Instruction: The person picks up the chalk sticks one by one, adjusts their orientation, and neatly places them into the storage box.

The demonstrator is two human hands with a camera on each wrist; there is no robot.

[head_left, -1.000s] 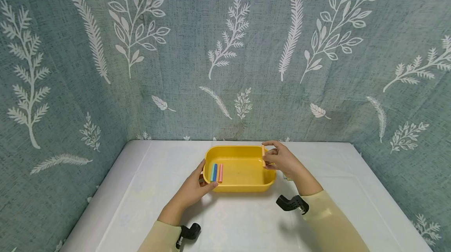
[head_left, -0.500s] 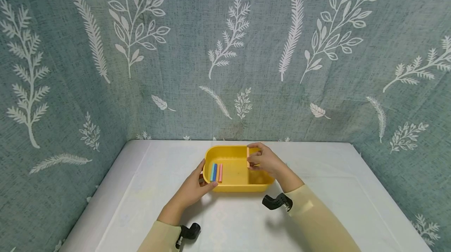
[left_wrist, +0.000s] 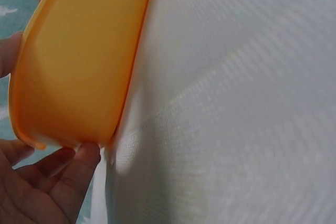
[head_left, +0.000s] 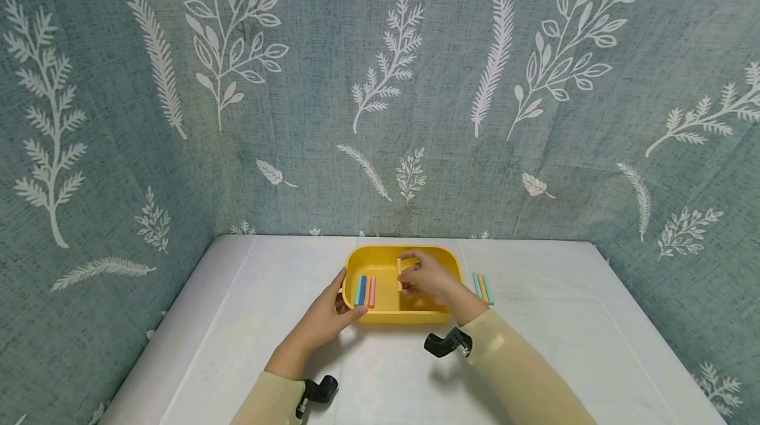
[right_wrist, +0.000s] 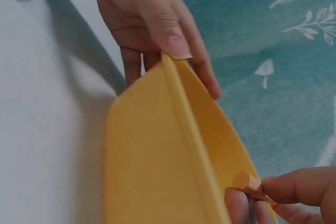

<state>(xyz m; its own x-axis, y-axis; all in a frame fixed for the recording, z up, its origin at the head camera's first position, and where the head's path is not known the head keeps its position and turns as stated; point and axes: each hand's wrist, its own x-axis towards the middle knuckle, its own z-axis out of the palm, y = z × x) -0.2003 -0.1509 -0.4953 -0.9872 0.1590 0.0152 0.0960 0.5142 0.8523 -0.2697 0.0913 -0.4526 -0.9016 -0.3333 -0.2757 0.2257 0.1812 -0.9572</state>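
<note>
In the head view a shallow yellow plastic tray [head_left: 380, 317] sits on the table. My left hand [head_left: 326, 313] grips its left end, thumb over the rim and fingers against the outer wall. Over the tray's middle, my right hand [head_left: 432, 278] pinches an orange chalk stick [head_left: 400, 274]; the right wrist view shows one end of this chalk [right_wrist: 247, 183] between thumb and fingers. Inside at the left, several chalk sticks lie side by side, among them a blue chalk [head_left: 363, 291] and a pink chalk [head_left: 372, 292]. The right forearm and hand hide part of the tray's right side.
Three more chalk sticks [head_left: 483, 288], two green with an orange one between, lie on the white tablecloth [head_left: 380, 379] right of the tray. Leaf-patterned cloth [head_left: 297, 115] hangs behind and at both sides of the table.
My right hand has carried the orange chalk leftward from the tray's right rim to above its middle. This uncovers the chalks on the table at right. The left hand keeps its hold.
</note>
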